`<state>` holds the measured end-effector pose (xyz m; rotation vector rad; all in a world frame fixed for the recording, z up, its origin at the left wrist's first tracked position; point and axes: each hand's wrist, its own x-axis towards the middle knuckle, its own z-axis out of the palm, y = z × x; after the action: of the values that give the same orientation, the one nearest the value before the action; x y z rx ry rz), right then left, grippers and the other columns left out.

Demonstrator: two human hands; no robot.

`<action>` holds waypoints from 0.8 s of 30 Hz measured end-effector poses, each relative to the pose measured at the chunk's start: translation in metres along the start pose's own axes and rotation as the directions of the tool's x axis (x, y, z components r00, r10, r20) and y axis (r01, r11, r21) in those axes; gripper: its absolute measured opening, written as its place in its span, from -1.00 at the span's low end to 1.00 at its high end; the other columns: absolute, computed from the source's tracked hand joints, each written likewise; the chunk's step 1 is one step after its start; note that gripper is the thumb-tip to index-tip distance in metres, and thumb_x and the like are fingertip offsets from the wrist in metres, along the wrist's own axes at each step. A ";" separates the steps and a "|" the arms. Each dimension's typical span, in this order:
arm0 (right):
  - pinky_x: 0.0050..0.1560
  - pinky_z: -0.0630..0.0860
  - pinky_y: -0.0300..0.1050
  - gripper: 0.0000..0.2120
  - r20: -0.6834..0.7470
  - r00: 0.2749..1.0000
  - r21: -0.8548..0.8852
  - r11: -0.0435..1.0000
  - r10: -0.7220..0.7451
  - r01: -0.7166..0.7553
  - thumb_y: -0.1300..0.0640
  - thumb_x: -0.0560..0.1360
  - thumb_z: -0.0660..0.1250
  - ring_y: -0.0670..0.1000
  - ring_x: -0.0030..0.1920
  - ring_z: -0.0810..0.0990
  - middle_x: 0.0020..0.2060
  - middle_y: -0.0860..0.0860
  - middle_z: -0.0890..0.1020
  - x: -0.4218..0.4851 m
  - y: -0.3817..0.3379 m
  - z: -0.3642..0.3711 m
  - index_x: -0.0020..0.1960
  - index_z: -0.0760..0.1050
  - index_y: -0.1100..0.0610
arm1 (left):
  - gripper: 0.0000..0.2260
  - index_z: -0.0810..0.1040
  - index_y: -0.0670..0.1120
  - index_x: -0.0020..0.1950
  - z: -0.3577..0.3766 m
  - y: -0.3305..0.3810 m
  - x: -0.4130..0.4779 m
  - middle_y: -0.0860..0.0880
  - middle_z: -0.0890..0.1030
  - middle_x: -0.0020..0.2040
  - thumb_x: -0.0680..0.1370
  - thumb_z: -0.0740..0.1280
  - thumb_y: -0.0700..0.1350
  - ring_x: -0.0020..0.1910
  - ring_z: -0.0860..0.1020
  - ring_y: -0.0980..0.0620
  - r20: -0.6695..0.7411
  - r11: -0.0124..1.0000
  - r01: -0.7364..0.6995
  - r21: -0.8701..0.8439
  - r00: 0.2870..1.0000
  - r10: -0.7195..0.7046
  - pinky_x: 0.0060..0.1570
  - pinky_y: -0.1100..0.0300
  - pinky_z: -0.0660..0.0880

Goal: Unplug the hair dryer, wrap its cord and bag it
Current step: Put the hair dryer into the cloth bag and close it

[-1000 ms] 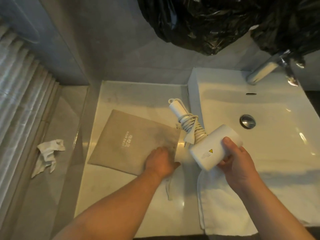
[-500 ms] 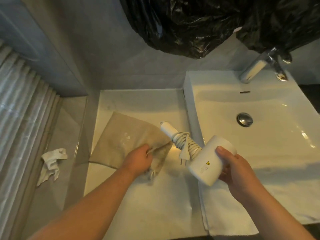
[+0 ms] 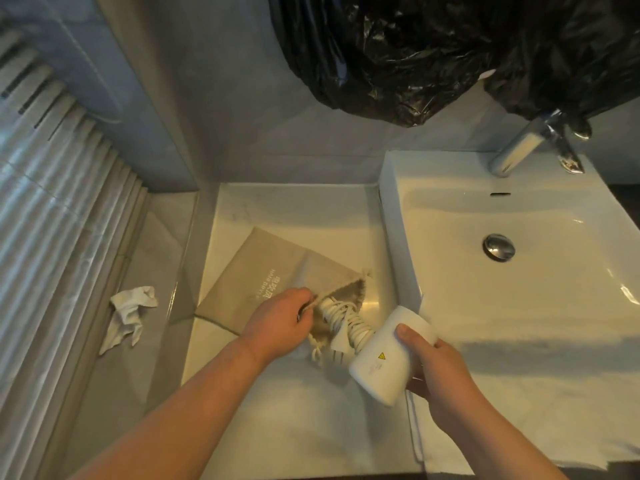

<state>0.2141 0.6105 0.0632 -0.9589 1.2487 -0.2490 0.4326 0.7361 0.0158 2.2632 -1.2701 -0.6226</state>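
Note:
A white hair dryer (image 3: 384,362) is held by its barrel in my right hand (image 3: 436,372), low and right of centre. Its cord (image 3: 346,320) is wound round the handle, and the plug hangs beside it. A beige drawstring bag (image 3: 256,282) lies on the white counter (image 3: 277,417). My left hand (image 3: 280,320) pinches the bag's mouth and holds it open. The handle's tip sits just inside that mouth; the barrel is outside.
A white basin (image 3: 519,299) with a drain and chrome tap (image 3: 526,147) is on the right. A white towel (image 3: 519,420) drapes over its front edge. A black plastic bag (image 3: 415,53) hangs above. A crumpled cloth (image 3: 130,313) lies on the floor at left.
My left hand went from lying flat on the bag to lifting its mouth open. My right hand brought the dryer down and left, and its handle entered the bag's mouth.

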 end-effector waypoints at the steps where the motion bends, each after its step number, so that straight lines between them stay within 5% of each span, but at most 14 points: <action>1: -0.20 0.62 0.01 -0.75 0.001 1.000 0.020 1.000 0.006 -0.006 0.08 0.43 0.45 0.14 -0.15 0.70 -0.12 0.14 0.71 0.003 0.002 0.006 0.05 0.55 0.15 | -0.84 0.51 -0.07 -0.06 0.001 0.002 -0.003 -0.06 0.56 -0.13 0.53 0.20 -0.03 -0.14 0.54 -0.09 0.017 0.999 -0.031 0.016 0.999 0.031 -0.15 0.05 0.48; 17: 0.13 0.58 0.19 -0.70 -0.003 0.991 0.256 0.958 0.133 -0.128 0.07 0.41 0.46 0.16 -0.01 0.68 -0.04 0.17 0.70 0.045 0.036 0.073 0.08 0.56 0.18 | -0.94 0.44 0.02 -0.12 0.020 0.009 -0.031 0.10 0.38 -0.23 0.47 0.24 -0.02 -0.20 0.45 0.01 0.039 1.000 -0.014 -0.026 0.999 0.015 -0.19 0.12 0.41; 24: 0.03 0.62 0.10 -0.71 0.098 0.973 0.416 0.880 0.208 -0.230 0.05 0.48 0.40 0.16 0.07 0.66 0.03 0.18 0.69 0.056 0.046 0.086 0.13 0.57 0.18 | -0.89 0.33 0.04 -0.15 0.015 0.012 -0.029 0.09 0.39 -0.25 0.44 0.26 -0.10 -0.18 0.48 -0.06 0.125 0.998 0.045 0.045 0.991 -0.051 -0.22 0.13 0.38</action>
<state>0.2946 0.6436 -0.0091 -0.4389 1.1805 -0.3010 0.4022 0.7533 0.0162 2.3271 -1.3023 -0.7734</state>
